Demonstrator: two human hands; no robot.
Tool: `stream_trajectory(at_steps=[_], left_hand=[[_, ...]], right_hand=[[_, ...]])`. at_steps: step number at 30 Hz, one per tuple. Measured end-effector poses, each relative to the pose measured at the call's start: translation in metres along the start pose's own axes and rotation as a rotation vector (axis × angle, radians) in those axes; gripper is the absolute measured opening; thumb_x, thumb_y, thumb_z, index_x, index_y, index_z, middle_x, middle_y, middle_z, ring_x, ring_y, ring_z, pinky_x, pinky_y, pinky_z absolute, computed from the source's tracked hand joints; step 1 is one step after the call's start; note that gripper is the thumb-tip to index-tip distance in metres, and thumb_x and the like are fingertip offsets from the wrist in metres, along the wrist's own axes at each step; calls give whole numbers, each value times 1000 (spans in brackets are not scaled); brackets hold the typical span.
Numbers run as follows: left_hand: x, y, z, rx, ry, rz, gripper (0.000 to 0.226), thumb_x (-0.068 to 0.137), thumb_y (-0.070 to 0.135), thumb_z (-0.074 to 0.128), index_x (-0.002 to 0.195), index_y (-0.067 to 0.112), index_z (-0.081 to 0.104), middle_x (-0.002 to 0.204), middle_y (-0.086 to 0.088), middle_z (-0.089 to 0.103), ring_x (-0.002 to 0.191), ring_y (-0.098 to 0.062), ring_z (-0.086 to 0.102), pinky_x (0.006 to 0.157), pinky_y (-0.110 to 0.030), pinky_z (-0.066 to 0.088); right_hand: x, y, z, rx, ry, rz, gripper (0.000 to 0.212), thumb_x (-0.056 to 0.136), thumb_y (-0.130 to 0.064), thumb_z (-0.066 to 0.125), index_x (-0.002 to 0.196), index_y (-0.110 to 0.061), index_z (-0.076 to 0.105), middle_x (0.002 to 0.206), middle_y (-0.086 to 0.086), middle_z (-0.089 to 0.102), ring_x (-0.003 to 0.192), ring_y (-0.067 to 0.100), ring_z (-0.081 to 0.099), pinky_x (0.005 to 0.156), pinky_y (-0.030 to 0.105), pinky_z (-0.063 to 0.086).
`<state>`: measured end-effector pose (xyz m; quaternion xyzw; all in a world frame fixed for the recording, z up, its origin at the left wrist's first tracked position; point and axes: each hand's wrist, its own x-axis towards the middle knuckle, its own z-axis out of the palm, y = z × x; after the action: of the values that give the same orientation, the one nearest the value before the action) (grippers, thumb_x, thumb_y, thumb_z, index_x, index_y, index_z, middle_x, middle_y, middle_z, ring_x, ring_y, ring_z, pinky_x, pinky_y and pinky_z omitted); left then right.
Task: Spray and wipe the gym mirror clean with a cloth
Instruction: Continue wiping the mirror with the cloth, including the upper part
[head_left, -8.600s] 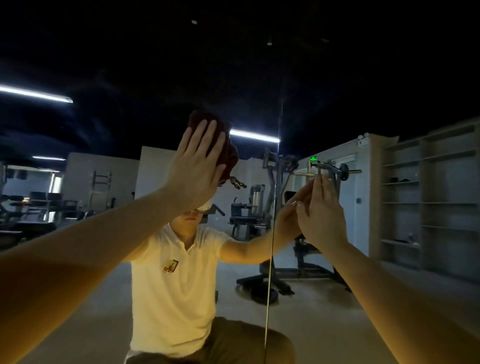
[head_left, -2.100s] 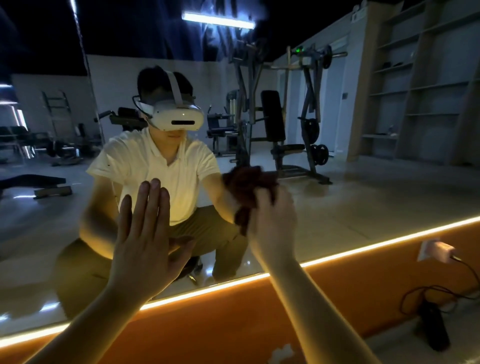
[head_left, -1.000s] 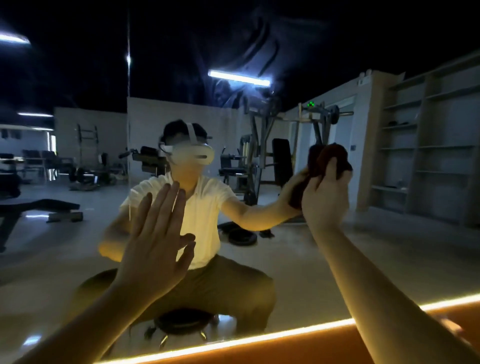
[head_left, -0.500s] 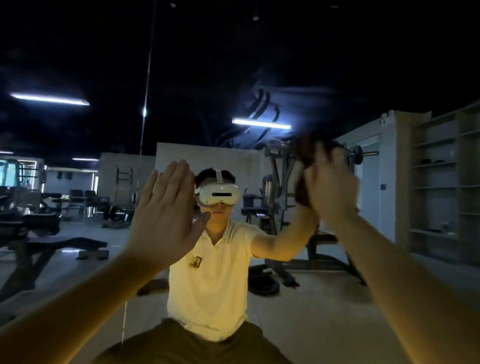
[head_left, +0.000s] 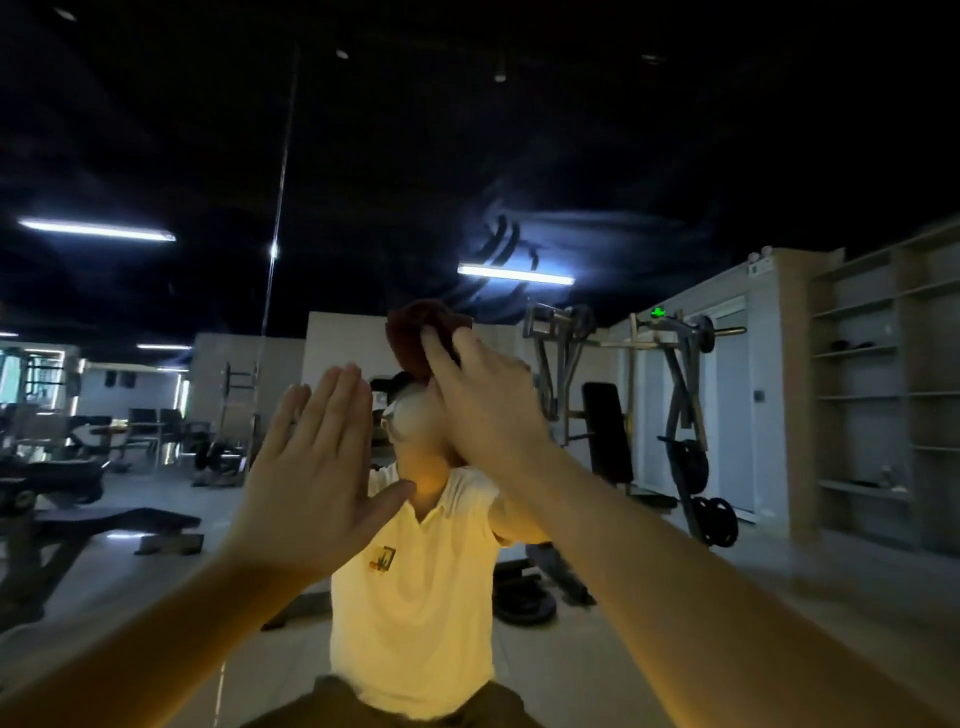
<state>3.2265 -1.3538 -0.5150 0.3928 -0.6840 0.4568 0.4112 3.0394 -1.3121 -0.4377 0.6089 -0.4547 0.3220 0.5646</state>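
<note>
The gym mirror (head_left: 675, 156) fills the whole view, and a vertical seam (head_left: 275, 218) between its panels runs down left of centre. My right hand (head_left: 483, 405) holds a dark red cloth (head_left: 415, 332) against the glass at mid height, fingers curled round it. Flat on the mirror just to the left lies my left hand (head_left: 317, 467), its fingers straight and together. Smeared wipe streaks (head_left: 504, 244) show on the glass above the cloth. No spray bottle is in view.
The mirror reflects a crouching person in a pale shirt (head_left: 415, 597), weight machines (head_left: 675, 415) at the right, wall shelves (head_left: 883, 389) at the far right, benches (head_left: 104, 525) at the left and ceiling strip lights (head_left: 514, 274).
My right hand has swept the cloth leftwards across the glass, from the right side to the centre. My left hand stays flat on the mirror. The view has tilted slightly.
</note>
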Motion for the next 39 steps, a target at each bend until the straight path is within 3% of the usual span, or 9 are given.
stream_trajectory(at_steps=[3,8,12,16,22,27,31,37,39], left_hand=[[-2,-5,-2,-9,-22,30,102,99,75,32,160,-6,23,169,-27,18,158,-38,17,129,-56,11],[3,-17,2,-50,-8,101,99,99,71,40,159,-6,27,167,-28,22,157,-39,20,128,-57,13],[3,-14,0,-61,-37,74,99,97,72,40,158,-5,32,166,-27,25,156,-39,24,127,-57,14],[13,-18,-13,-77,-56,68,81,100,62,39,153,0,45,157,-25,44,147,-41,40,126,-59,19],[53,-15,-27,-239,132,-20,60,89,32,54,139,1,54,138,-20,58,128,-37,54,114,-56,37],[60,-9,-28,-213,193,13,60,90,35,54,141,2,52,138,-19,59,130,-36,53,115,-57,36],[59,-11,-28,-178,169,0,61,90,37,56,140,2,52,135,-20,61,128,-38,55,112,-60,41],[60,-12,-30,-209,205,-64,52,86,30,57,131,5,57,126,-17,63,119,-33,54,108,-50,37],[62,-8,-29,-194,223,-38,51,87,33,54,130,5,55,125,-18,63,117,-33,54,107,-49,36]], right_hand=[[3,51,-11,-61,-43,74,59,100,-36,52,154,-16,39,132,15,51,97,24,64,81,37,57],[-3,147,-38,-174,37,580,51,107,-32,43,154,-13,39,131,21,51,87,30,62,69,32,37],[18,140,-31,-112,121,870,50,107,-28,40,153,-8,40,135,22,50,99,36,64,72,34,41],[49,55,-8,14,168,645,53,101,-34,48,149,-12,43,130,15,54,91,23,64,76,37,60],[38,34,-8,-9,-44,-151,60,100,-36,53,155,-15,41,132,14,53,100,25,63,80,37,55],[97,141,-38,-162,72,196,53,106,-33,46,157,-25,35,130,15,48,95,23,56,78,35,48],[129,131,-25,-96,209,445,49,103,-34,43,151,-23,44,125,15,49,100,31,59,86,47,55],[25,53,4,34,58,-272,55,92,-38,65,142,-18,56,117,8,59,96,22,61,81,38,53],[54,76,-3,-31,54,-312,54,94,-35,65,144,-19,56,118,11,59,97,25,62,83,41,52]])
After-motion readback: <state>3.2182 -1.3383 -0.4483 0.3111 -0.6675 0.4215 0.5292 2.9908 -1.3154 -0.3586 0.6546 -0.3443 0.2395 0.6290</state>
